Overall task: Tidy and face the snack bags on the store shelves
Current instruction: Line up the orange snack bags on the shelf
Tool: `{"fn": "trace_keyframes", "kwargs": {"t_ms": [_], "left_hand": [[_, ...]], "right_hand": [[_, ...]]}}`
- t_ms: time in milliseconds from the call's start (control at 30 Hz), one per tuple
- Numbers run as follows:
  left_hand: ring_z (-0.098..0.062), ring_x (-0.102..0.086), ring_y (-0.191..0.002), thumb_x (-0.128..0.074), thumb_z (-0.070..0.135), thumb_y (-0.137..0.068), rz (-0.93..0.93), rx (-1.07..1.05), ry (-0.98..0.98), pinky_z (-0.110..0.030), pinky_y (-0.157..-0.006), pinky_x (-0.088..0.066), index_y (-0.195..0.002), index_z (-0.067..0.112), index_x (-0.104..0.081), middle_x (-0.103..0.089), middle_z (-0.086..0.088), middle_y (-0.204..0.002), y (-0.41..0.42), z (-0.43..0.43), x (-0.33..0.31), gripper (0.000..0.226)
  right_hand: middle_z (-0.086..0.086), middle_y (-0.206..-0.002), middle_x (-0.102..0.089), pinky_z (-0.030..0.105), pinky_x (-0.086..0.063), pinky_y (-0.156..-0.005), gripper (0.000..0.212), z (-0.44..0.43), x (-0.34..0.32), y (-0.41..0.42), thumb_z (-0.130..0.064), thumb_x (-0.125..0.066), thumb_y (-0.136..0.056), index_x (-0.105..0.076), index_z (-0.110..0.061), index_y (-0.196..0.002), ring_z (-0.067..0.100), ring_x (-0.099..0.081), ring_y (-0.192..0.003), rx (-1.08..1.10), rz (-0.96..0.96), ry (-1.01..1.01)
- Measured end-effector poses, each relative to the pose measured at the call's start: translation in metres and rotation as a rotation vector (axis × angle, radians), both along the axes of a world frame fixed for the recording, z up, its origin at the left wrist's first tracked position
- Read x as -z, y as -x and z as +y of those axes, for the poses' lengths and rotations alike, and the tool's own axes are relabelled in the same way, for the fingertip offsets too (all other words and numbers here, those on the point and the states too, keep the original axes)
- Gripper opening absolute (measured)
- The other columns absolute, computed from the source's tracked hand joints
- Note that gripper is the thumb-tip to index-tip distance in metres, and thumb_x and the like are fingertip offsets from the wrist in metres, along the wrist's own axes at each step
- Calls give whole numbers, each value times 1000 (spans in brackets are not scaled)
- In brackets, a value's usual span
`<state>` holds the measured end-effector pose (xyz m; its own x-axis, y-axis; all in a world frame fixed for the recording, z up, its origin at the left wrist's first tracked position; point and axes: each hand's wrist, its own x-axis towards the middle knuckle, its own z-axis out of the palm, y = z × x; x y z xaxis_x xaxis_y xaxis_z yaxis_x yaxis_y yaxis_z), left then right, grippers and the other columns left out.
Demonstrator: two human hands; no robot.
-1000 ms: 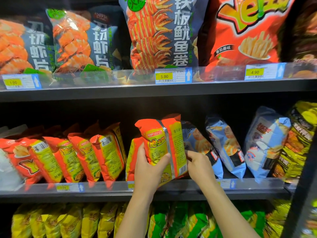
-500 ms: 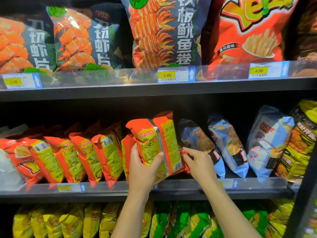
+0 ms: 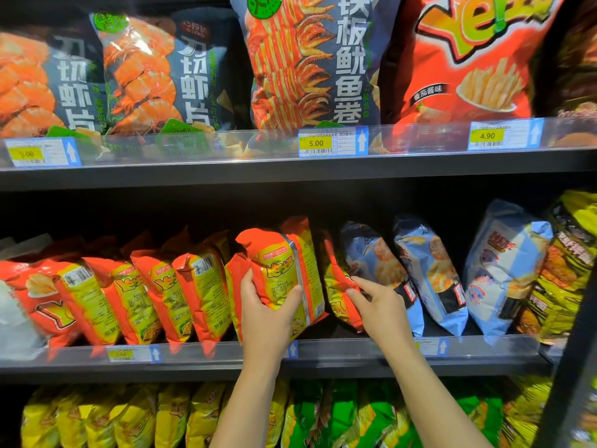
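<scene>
Grey metal shelving point(image 3: 290, 171) with clear price rails faced you, showing a 5.00 tag point(image 3: 316, 143) and a 4.90 tag point(image 3: 487, 135). On the middle shelf your left hand point(image 3: 268, 315) curled round a red-and-yellow Ye bag point(image 3: 284, 270), back panel outward, while your right hand point(image 3: 378, 305) pinched the neighbouring red bag point(image 3: 336, 286) beside blue bags point(image 3: 429, 273). Yellow and green packs point(image 3: 339, 415) filled the shelf below.

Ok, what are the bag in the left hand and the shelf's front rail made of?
The bag in the left hand: thin glossy plastic film, probably; it crinkles and shows glare, with a sealed back seam. The neighbouring bag the right hand pinches looks the same. The front rail: clear hard plastic, seemingly; bags show through it.
</scene>
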<state>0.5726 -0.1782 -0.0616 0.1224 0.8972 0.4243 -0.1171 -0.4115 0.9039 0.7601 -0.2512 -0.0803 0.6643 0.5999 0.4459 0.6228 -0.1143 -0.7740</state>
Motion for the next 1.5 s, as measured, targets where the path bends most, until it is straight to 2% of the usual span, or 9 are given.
{"fn": "trace_keyframes", "kwargs": {"t_ms": [167, 300, 467, 600, 733, 1000, 1133, 1300, 1500], "left_hand": [[-19, -57, -130, -83, 37, -88, 97, -173, -77, -50, -108, -53, -156, 27, -31, -57, 2, -142, -14, 8, 3, 86], [-33, -44, -139, -79, 32, -89, 199, -299, -136, -56, -115, -41, -158, 19, -24, -47, -11, -153, -29, 6, 2, 90], [-33, -33, -141, -72, 20, -86, 253, -355, -118, -55, -116, -27, -156, 15, -28, -42, -11, -154, -41, 5, 1, 82], [-34, -36, -139, -74, 21, -93, 251, -338, -184, -52, -115, -34, -156, 12, -29, -43, -14, -154, -42, 12, 7, 79], [-35, -51, -133, -75, 33, -95, 244, -323, -183, -53, -108, -48, -154, 15, -26, -50, -16, -149, -39, 18, 5, 79], [-33, -62, -119, -79, 36, -92, 229, -343, -209, -46, -91, -57, -147, 15, -28, -56, -14, -137, -38, 24, 2, 78], [-39, -65, -115, -83, 31, -88, 359, -361, -274, -51, -83, -58, -145, 13, -27, -55, -17, -136, -36, 25, 11, 81], [-40, -62, -117, -89, 39, -79, 596, -464, -351, -50, -91, -55, -144, 5, -35, -62, -19, -128, -30, 26, 19, 92], [-49, -54, -130, -97, 29, -70, 623, -514, -402, -58, -98, -56, -149, 2, -31, -48, -26, -140, -25, 26, 21, 106]], "right_hand": [[-8, -108, -77, 33, -62, -76, 33, 0, 0, 2, -38, -66, -100, -70, -35, -133, 12, -71, -97, -13, 13, -5], [-4, -116, -77, 31, -58, -82, 33, -1, -1, 4, -37, -66, -101, -71, -32, -133, 15, -68, -105, 11, -30, 2], [-5, -121, -76, 30, -60, -84, 34, -3, 0, 4, -36, -67, -101, -70, -31, -134, 10, -66, -104, 4, -21, -6], [-4, -116, -76, 31, -61, -80, 33, -4, -2, 5, -33, -66, -102, -70, -29, -134, 9, -64, -96, -3, -14, -6], [-4, -120, -76, 37, -62, -87, 35, -2, 1, 4, -37, -67, -101, -70, -32, -135, 14, -68, -108, -1, -18, -10], [-2, -118, -75, 19, -54, -74, 35, -2, 2, 6, -35, -66, -101, -69, -31, -135, 9, -62, -98, 3, -37, 11], [-2, -118, -76, 20, -53, -75, 35, -1, 2, 8, -35, -66, -101, -69, -31, -136, 9, -63, -99, -3, -38, 15], [-3, -116, -77, 22, -58, -78, 36, -1, 1, 9, -36, -65, -101, -68, -31, -137, 11, -68, -101, -12, -50, 15], [-5, -114, -76, 32, -63, -83, 35, -3, 1, 13, -36, -66, -101, -69, -32, -136, 11, -70, -102, -25, -41, -1]]}}
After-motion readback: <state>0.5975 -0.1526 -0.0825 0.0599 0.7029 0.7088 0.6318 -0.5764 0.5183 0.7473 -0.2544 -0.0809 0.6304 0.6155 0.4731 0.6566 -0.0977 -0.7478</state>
